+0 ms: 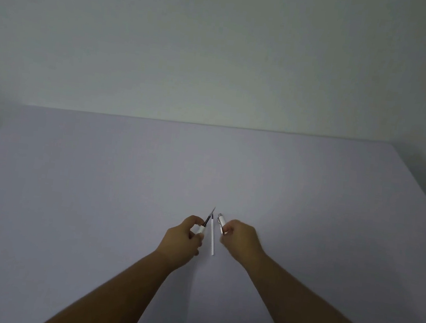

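A pen lies in parts over a pale grey table (98, 188). My left hand (185, 240) grips the front half of the pen (205, 223), white at the base with a dark pointed tip aimed up and away. My right hand (240, 239) grips the rear half of the pen (222, 222), white with a metal clip and a silvery end. Between the two hands a thin white refill (212, 237) with a dark tip lies on the table, touched by neither hand.
The table's far edge (210, 125) meets a plain pale wall. Its left edge slants at the far left and a corner shows at the upper right. Both forearms reach in from the bottom of the view.
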Motion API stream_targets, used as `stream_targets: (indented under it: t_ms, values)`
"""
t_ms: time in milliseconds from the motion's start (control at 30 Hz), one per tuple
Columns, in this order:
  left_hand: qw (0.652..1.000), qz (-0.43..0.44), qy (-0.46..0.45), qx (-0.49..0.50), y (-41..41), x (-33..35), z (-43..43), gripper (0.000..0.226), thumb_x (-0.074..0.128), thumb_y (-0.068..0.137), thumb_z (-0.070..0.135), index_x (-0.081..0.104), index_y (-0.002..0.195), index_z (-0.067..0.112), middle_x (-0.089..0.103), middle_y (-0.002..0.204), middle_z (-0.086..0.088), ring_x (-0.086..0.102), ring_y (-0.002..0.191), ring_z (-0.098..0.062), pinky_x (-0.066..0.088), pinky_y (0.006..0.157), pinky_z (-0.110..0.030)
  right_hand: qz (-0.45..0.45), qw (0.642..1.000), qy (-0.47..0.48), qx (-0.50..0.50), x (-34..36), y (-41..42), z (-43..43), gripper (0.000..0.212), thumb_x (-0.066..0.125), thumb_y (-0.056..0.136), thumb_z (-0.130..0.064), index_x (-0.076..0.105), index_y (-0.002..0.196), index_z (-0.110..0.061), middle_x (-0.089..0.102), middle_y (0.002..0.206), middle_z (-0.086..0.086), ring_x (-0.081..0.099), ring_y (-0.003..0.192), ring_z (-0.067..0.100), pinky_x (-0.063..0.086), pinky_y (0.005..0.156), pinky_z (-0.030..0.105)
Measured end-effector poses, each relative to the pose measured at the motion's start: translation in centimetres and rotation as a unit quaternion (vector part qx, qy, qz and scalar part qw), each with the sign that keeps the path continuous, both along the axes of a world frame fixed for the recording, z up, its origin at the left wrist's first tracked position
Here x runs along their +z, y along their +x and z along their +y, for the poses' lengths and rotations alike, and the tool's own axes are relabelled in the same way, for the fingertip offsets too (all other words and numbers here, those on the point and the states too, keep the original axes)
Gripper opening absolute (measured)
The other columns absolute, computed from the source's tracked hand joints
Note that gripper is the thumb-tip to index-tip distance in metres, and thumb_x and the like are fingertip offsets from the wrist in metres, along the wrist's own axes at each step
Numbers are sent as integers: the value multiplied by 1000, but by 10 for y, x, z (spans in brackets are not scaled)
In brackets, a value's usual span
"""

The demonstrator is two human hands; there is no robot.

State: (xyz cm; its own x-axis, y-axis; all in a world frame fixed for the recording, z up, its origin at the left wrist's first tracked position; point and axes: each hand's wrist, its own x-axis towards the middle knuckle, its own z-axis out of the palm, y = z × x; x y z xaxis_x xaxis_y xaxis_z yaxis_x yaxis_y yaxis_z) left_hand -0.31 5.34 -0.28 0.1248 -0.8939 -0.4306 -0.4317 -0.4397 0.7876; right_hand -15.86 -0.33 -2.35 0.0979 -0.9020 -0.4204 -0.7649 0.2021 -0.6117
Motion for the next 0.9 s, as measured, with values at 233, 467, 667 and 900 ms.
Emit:
stream_targets:
  t_ms: [233,467,667,900]
  values:
    - [1000,-9,10,-4,-1,-11,2,19,53,91,26,51,91,45,67,68,6,64,53,-5,56,62,-23,67,992,-81,75,-17,5,11,17,49,83,-6,62,94,-9,67,98,13,62,92,29,38,67,24]
    - [1000,-8,11,-11,2,-12,4,15,52,91,26,52,97,40,66,69,5,64,56,-7,55,62,-24,76,991,-84,73,-16,5,9,14,54,86,-12,63,95,-9,66,100,14,62,93,30,45,72,30]
    - [1000,-7,9,-14,0,-10,1,15,52,92,24,53,98,37,66,71,2,64,57,-10,55,64,-26,1,997,-80,-25,0,5,6,20,52,89,-21,65,87,-7,67,84,13,61,79,29,48,67,32]
    - [1000,-6,0,-31,-11,-4,-6,17,52,93,24,54,108,32,66,73,4,64,59,-9,54,63,-21,-271,952,92,-108,20,8,-4,11,63,85,-26,70,81,-17,64,77,-2,54,69,13,48,69,28]
